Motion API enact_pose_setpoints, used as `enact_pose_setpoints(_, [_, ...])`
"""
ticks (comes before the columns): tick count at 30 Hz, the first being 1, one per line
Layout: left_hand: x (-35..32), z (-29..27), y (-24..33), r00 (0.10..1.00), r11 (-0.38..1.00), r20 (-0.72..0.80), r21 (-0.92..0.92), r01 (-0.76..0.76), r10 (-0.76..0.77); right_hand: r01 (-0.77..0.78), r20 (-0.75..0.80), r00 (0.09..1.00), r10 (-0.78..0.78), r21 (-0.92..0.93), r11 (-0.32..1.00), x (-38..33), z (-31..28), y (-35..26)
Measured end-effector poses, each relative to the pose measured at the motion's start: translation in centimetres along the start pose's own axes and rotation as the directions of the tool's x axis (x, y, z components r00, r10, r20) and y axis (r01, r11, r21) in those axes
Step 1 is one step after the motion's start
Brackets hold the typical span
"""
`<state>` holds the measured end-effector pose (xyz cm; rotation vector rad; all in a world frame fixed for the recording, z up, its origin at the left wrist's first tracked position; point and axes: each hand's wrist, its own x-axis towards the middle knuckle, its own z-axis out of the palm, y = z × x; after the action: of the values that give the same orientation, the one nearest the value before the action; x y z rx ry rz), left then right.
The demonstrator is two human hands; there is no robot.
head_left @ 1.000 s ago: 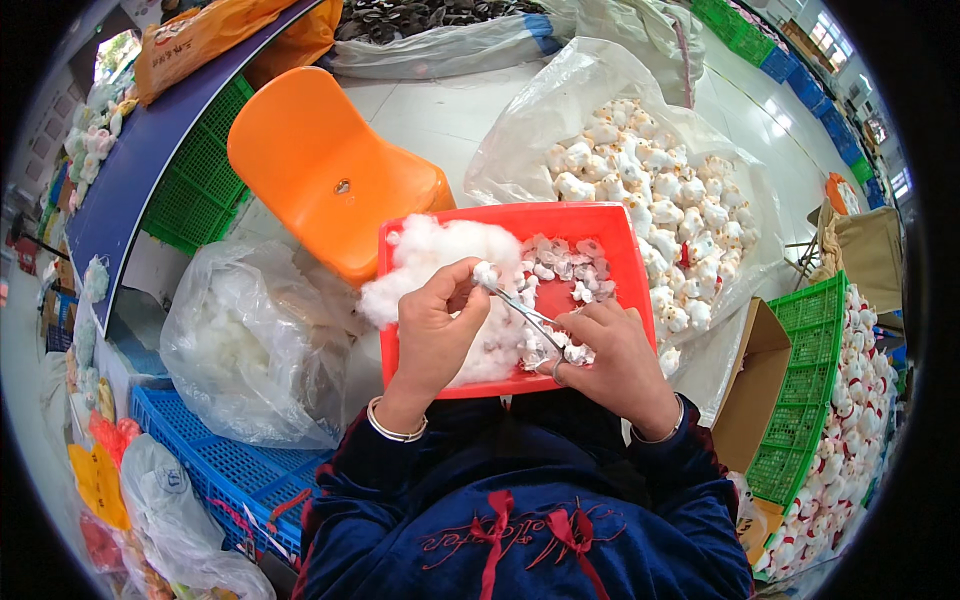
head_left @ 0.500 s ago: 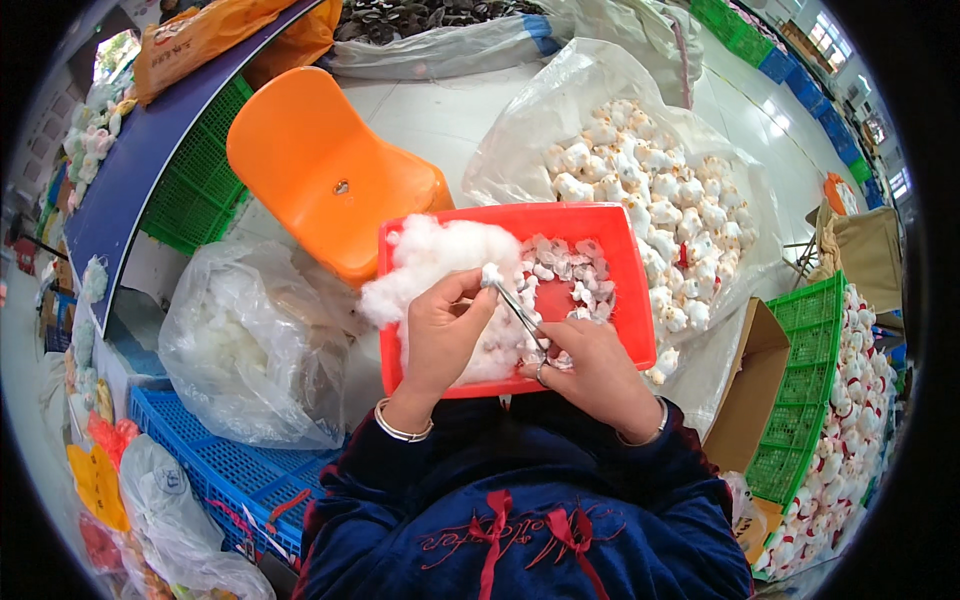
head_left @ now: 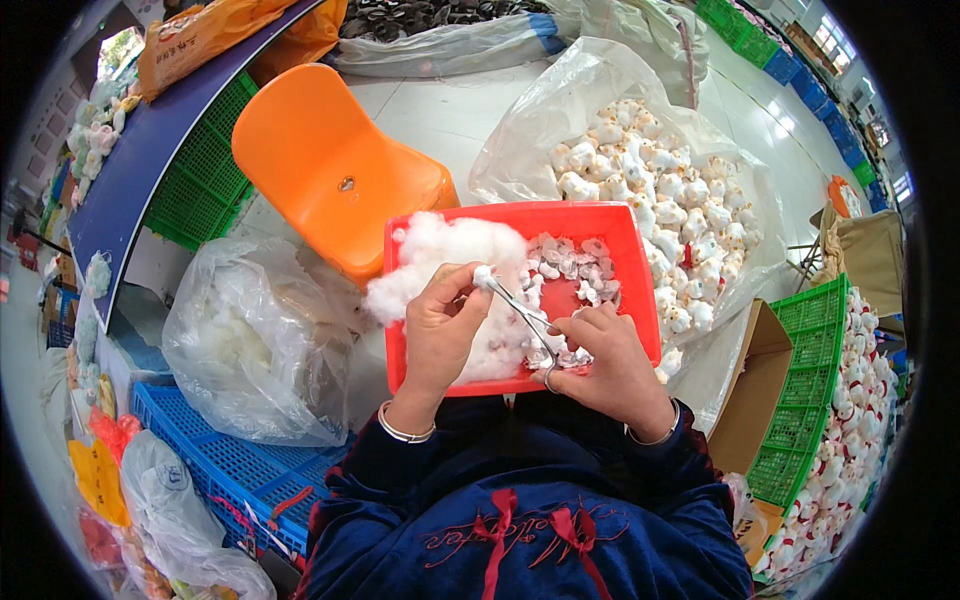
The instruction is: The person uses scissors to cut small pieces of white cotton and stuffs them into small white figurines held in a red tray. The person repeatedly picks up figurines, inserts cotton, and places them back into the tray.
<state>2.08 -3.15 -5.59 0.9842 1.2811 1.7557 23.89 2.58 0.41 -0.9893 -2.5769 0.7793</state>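
Observation:
Over the red tray [head_left: 647,285], my left hand [head_left: 437,330] pinches a small white fabric piece [head_left: 484,275] between thumb and fingertips. My right hand [head_left: 612,368] holds slim metal forceps [head_left: 522,310] by their ring handles; the handles are spread apart. The forceps' tips meet the white piece at my left fingertips; whether they are inside it I cannot tell. Fluffy white stuffing [head_left: 458,245] fills the tray's left side and spills over its rim. Several small white and greyish fabric pieces [head_left: 572,262] lie at the tray's right.
An orange chair [head_left: 315,150] stands beyond the tray. Large clear bags hold white plush pieces [head_left: 665,200] at right and stuffing [head_left: 235,335] at left. A blue crate [head_left: 240,465] sits at lower left. A cardboard box [head_left: 750,385] and green crate [head_left: 810,370] flank my right side.
My right hand has shifted slightly to the right and its fingers have loosened, with the forceps' handles now wider apart. My left hand still pinches the white piece in nearly the same place.

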Motion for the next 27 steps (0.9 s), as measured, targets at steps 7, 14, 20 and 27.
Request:
enact_pose_setpoints(7, [0.0, 0.2, 0.2, 0.992, 0.97, -0.032, 0.213, -0.113, 0.123, 0.046, 0.059, 0.997, -0.052, 0.094, 0.994, 0.3, -0.3, 0.3])
enact_pose_setpoints(14, [-0.6, 1.1, 0.0, 0.996, 0.991, 0.031, 0.111, 0.078, -0.082, -0.033, 0.021, 0.999, 0.029, 0.22, 0.975, 0.4, 1.0, 0.3])
enact_pose_setpoints(20, [0.5, -1.8, 0.9, 0.965, 0.978, 0.16, 0.031, 0.207, -0.209, 0.042, -0.027, 0.999, -0.047, -0.163, 0.986, -0.4, -1.2, 1.8])
enact_pose_setpoints(27, [0.9, -1.5, 1.2, 0.93, 0.957, 0.23, 0.126, 0.262, -0.286, 0.118, -0.012, 0.992, -0.127, -0.297, 0.948, -0.1, -2.3, 1.2])
